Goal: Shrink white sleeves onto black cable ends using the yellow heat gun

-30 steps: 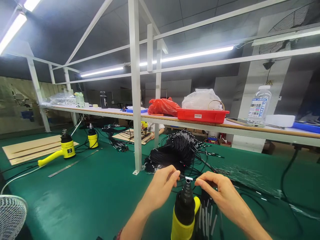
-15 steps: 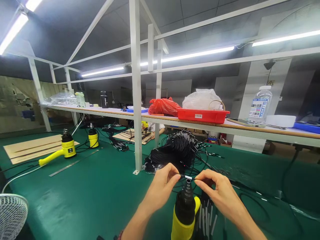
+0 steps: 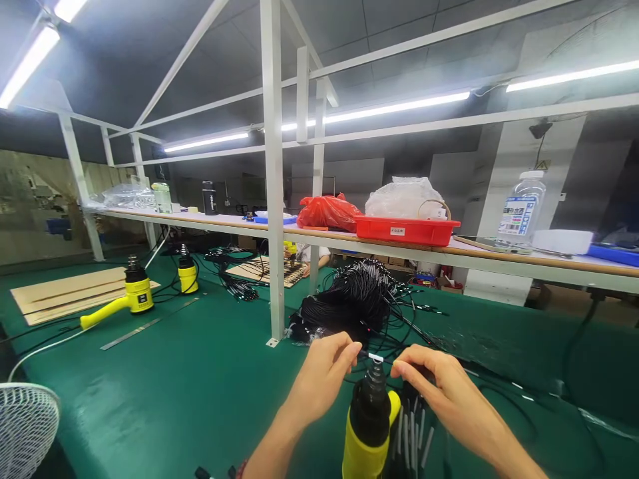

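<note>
A thin black cable with a short white sleeve (image 3: pixel 376 358) is stretched between my two hands. My left hand (image 3: pixel 327 372) pinches it on the left of the sleeve. On the other side, my right hand (image 3: pixel 434 379) pinches the cable between thumb and fingers. Just beneath the sleeve is the nozzle of an upright yellow and black heat gun (image 3: pixel 368 426); whether they touch I cannot tell. Several grey-tipped cable ends (image 3: pixel 412 432) lie beside the gun, partly behind my right hand.
Behind my hands lies a large bundle of black cables (image 3: pixel 344 299). A white post (image 3: pixel 274 199) rises left of it. Further left stand two more yellow heat guns (image 3: pixel 138 293). A white fan (image 3: pixel 27 426) is at the lower left. A red tray (image 3: pixel 407 231) rests on the shelf.
The white sleeve has come slightly lower, over the nozzle opening, which showed before. My right hand has shifted a little right and down. The camera view has moved slightly.
</note>
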